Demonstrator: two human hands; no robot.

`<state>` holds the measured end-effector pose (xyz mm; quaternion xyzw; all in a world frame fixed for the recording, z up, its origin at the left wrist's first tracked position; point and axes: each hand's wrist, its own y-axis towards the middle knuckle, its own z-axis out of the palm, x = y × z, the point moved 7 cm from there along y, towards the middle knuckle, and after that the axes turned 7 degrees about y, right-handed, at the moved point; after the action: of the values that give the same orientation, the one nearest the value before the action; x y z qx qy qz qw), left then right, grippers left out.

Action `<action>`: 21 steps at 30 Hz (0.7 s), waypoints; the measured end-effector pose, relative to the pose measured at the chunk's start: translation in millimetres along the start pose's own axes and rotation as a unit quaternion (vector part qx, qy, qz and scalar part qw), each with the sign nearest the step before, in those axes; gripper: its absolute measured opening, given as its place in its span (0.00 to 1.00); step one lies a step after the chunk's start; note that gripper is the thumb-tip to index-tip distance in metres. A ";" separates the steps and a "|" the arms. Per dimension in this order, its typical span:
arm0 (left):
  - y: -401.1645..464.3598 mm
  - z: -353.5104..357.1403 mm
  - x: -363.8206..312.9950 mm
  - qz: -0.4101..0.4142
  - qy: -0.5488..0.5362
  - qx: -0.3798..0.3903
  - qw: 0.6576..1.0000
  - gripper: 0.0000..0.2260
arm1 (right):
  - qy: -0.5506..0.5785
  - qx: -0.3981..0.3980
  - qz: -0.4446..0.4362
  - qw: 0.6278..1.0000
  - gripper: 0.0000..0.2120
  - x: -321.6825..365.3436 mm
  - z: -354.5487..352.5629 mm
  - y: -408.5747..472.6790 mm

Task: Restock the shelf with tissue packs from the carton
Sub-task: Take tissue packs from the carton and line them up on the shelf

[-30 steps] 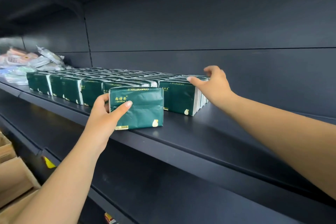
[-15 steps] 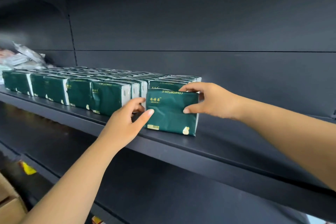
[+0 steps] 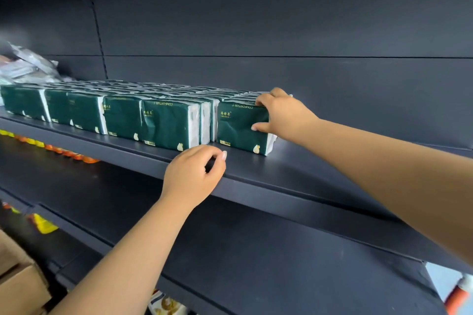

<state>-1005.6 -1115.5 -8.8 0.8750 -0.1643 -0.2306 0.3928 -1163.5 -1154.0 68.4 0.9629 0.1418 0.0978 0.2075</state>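
**A:** What had changed since half a second earlier?

**B:** The left hand (image 3: 192,176) had let go of the newest tissue pack (image 3: 242,126) and dropped back below the front lip of the shelf (image 3: 294,171), its fingers loosely curled on nothing. The pack had gone further in and stood at the right end of the row of packs (image 3: 102,115).

**A:** And the right hand (image 3: 284,112)?

**B:** It gripped the pack's right end, thumb pressed against the green front face and the other fingers hooked over the top edge. I judged that hold let the person square the pack against its neighbour; a narrow gap was showing just left of the thumb's side of the pack.

**A:** Why upright, printed face forward?

**B:** Probably so the label faced the shopper and matched the others, which stood the same way, several deep behind the fingertips.

**A:** Where was the carton?

**B:** A cardboard carton (image 3: 20,281) sat well below and to the left of the left hand, at the frame's corner. I could not tell what was left inside it.

**A:** Anything else on the shelving?

**B:** Clear-wrapped goods (image 3: 28,66) lay at the row's far left end, and orange and yellow packets (image 3: 58,151) sat on the level beneath.
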 end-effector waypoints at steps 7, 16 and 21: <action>-1.6 0.2 2.0 0.031 0.002 -0.036 0.999 0.21 | -0.042 -0.009 0.039 0.998 0.25 7.8 7.3 8.3; 2.1 -2.2 -2.5 0.019 0.005 -0.002 1.000 0.17 | -0.076 -0.047 0.105 0.991 0.28 6.0 -0.3 -14.9; -3.3 -18.3 -16.7 0.038 0.024 0.075 0.996 0.12 | -0.081 -0.034 0.107 0.990 0.23 22.8 -8.4 -73.1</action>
<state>-1009.6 -1094.4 3.9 0.9003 -0.2051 -0.1813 0.3384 -1161.1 -1079.8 47.6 0.9698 0.0176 0.0460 0.2388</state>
